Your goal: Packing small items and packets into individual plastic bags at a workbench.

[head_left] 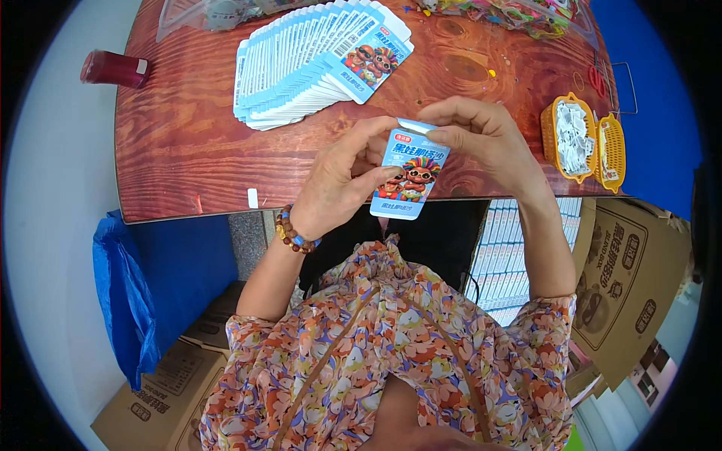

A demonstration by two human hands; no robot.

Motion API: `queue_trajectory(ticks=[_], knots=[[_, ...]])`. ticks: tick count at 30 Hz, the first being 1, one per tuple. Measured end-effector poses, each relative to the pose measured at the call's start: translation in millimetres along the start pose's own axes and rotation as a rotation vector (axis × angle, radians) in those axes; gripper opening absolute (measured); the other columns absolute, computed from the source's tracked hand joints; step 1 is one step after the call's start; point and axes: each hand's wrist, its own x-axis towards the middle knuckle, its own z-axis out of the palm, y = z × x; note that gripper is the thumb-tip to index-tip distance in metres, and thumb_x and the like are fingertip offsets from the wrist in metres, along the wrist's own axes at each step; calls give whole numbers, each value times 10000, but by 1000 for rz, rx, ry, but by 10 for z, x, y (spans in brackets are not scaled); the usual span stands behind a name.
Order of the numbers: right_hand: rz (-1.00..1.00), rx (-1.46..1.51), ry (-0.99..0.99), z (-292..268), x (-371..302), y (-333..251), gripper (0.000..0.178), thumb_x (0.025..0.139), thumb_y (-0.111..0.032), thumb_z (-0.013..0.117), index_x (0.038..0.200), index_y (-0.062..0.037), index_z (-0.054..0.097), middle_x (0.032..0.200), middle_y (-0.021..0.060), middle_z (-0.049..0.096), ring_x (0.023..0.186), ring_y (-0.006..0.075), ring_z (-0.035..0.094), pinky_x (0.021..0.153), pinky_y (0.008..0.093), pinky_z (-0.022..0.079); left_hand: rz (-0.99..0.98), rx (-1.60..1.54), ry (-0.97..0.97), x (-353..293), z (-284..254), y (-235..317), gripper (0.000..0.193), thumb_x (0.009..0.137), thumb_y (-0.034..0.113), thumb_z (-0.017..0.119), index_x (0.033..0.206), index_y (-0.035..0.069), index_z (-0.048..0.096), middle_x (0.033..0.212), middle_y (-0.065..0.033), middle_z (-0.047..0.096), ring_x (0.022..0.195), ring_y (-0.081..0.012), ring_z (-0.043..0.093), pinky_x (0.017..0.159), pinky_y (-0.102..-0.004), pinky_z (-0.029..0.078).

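Observation:
A small light-blue cardboard box (411,180) with cartoon figures on its front is held upright over the table's near edge. My left hand (350,177) grips it from the left, thumb across the front. At its top, the thumb and fingers of my right hand (481,135) pinch the flap (416,126). Whether anything is inside the box cannot be seen. Beyond my hands, a fanned stack of matching flat cartons (301,64) lies on the reddish wooden table (180,143).
Yellow baskets (548,143) with small white packets (574,139) stand at the right, near red-handled scissors (596,80). A dark red jar (113,69) is at the far left. Clear trays hold colourful bits (511,16) at the back. Cardboard cartons (624,278) flank me below the table.

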Motion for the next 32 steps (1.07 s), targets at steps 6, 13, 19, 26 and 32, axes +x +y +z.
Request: queue_trajectory(ticks=[6, 13, 19, 26, 32], knots=[[-65, -131, 14, -5, 27, 54, 191, 923, -40, 664, 1092, 20, 728, 936, 46, 742, 873, 77, 669, 782, 228, 541, -29, -3, 4, -7, 6, 27, 525, 875, -15, 688, 1345, 60, 466, 971, -85, 649, 877, -158, 673, 768, -309, 573], [-28, -350, 37, 32, -1, -35, 194, 919, -43, 672, 1097, 13, 725, 944, 52, 750, 879, 64, 672, 764, 219, 542, -75, 35, -30, 1, -24, 40, 526, 880, 12, 694, 1334, 65, 433, 942, -96, 645, 865, -174, 678, 757, -316, 566], [-196, -642, 52, 73, -15, -84, 198, 906, -61, 684, 1092, -6, 722, 955, 100, 753, 881, 124, 714, 746, 265, 563, -98, -33, 26, 3, 6, -37, 648, 864, -31, 686, 1433, 85, 399, 957, -95, 649, 875, -161, 675, 770, -307, 561], [-440, -712, 28, 67, -196, 59, 311, 909, -42, 657, 1216, 11, 650, 1175, 130, 700, 1077, 266, 689, 862, 327, 559, -53, -89, -10, -29, 125, -55, 675, 864, -79, 654, 1474, 91, 419, 1044, -79, 673, 937, -140, 672, 832, -291, 554], [-212, -353, 191, 141, -359, 326, 432, 923, -42, 643, 1352, -49, 584, 1416, 174, 551, 1219, 350, 604, 974, 371, 523, -72, -181, 5, -17, 183, -127, 607, 906, -45, 631, 1463, 85, 427, 1086, -89, 690, 993, -148, 675, 861, -297, 545]])
